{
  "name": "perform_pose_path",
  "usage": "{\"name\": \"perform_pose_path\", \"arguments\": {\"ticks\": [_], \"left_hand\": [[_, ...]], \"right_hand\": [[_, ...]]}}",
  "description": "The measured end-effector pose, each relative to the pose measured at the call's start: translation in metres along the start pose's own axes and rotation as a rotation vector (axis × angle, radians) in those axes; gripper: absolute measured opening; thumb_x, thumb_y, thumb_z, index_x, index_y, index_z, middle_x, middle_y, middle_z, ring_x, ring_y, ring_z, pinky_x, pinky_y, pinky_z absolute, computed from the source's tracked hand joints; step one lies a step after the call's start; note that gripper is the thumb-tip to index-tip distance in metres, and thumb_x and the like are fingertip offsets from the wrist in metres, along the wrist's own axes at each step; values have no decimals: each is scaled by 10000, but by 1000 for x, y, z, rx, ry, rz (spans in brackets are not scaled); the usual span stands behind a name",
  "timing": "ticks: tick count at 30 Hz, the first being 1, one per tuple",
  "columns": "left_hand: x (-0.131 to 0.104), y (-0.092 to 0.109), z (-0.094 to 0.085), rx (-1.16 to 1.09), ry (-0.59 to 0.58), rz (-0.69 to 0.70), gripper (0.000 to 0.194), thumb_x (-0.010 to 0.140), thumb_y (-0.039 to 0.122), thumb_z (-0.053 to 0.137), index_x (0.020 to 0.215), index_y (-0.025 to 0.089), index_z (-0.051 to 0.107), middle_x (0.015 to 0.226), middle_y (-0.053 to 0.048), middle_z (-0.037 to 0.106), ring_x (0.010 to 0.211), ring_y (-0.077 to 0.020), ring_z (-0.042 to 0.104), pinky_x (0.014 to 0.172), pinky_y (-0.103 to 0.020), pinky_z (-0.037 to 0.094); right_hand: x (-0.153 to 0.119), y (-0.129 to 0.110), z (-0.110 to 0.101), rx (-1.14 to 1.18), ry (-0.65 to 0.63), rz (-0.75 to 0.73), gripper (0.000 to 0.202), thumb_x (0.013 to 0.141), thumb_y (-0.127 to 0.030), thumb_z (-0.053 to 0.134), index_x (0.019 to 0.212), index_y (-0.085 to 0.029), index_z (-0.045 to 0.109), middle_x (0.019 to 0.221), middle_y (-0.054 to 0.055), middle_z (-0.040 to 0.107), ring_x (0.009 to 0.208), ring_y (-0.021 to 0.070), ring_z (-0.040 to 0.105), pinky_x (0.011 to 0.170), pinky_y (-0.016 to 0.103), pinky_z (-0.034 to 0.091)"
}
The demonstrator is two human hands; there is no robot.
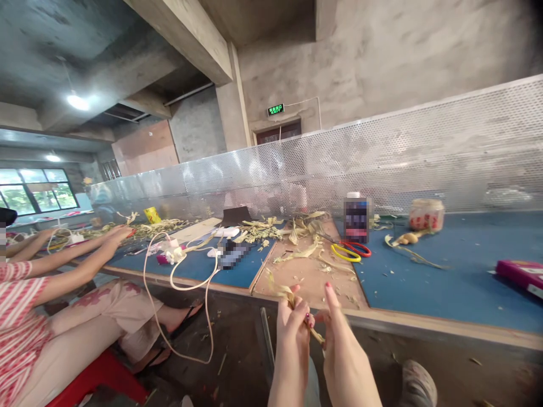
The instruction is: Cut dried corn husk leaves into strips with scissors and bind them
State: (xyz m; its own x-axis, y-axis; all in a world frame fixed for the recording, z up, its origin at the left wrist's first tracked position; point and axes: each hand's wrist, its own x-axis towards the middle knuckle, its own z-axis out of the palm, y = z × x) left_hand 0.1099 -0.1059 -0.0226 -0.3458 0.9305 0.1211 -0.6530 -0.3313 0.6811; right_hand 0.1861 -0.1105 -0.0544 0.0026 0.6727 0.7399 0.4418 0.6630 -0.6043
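Observation:
Just off the table's front edge, my left hand (292,323) is closed round a twisted strip of dried husk (316,336), whose frayed pale end sticks out above the fingers. My right hand (341,339) is beside it, with the index finger pointing up and the other fingers curled at the strip's lower end. Part of the strip is hidden by the fingers. Beyond the hands, loose dried husks (303,251) lie on a brown board (292,277). Scissors with red and yellow handles (348,252) rest at the board's right side.
A jar (426,215) and a small knotted husk piece (406,238) are on the blue tabletop (424,282), with a magenta box (520,275) at far right. White cables (210,339) hang over the left edge. A co-worker in a striped top (25,305) sits left, hands over husks.

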Motion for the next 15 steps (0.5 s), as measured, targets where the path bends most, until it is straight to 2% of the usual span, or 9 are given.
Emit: {"name": "perform_pose_path", "arguments": {"ticks": [2,4,6,8,10,12,15], "left_hand": [[-7,-1,3,-25,-62,-33,358,648,231,700,989,177,606,695,23,487,595,-82,499,590,-208,404],[-13,0,5,-66,-130,-82,370,664,228,654,1029,196,603,790,-6,540,683,-111,547,662,-233,429],[-16,0,7,-81,-163,-113,381,655,204,632,1035,206,601,845,-16,555,745,-128,566,717,-249,439],[-15,-1,8,-30,-145,-109,386,627,185,665,1008,203,605,824,-8,539,739,-125,565,729,-250,446],[-12,-5,9,62,-91,-71,415,569,194,739,965,194,612,782,5,515,681,-111,553,688,-239,451],[-10,-11,10,150,-28,-36,463,505,235,804,926,186,618,762,12,508,625,-96,533,629,-221,443],[-11,-16,13,206,54,-74,445,546,372,800,901,174,618,723,10,526,579,-89,512,561,-203,408]], "right_hand": [[-1,-3,0,-48,-35,-15,533,888,-146,287,1405,-272,318,990,74,624,809,163,666,591,218,545],[-3,-2,0,-148,-67,-41,490,860,-139,336,1318,-273,451,986,81,599,714,158,668,486,199,518],[-5,1,-2,-247,-89,-70,504,824,-113,369,1293,-262,477,995,90,585,632,150,655,395,188,475],[-8,5,-4,-304,-111,-106,563,787,-72,375,1309,-267,455,1048,100,582,653,161,657,371,190,467],[-11,9,-4,-337,-121,-151,647,749,-28,376,1346,-274,403,1105,107,576,773,199,663,442,219,523],[-14,13,-3,-365,-111,-242,754,704,5,380,1405,-264,309,1159,123,560,928,253,631,617,306,580],[-16,20,-2,-373,-116,-334,873,667,42,366,1462,-245,150,1276,141,496,1059,293,559,791,424,552]]}}
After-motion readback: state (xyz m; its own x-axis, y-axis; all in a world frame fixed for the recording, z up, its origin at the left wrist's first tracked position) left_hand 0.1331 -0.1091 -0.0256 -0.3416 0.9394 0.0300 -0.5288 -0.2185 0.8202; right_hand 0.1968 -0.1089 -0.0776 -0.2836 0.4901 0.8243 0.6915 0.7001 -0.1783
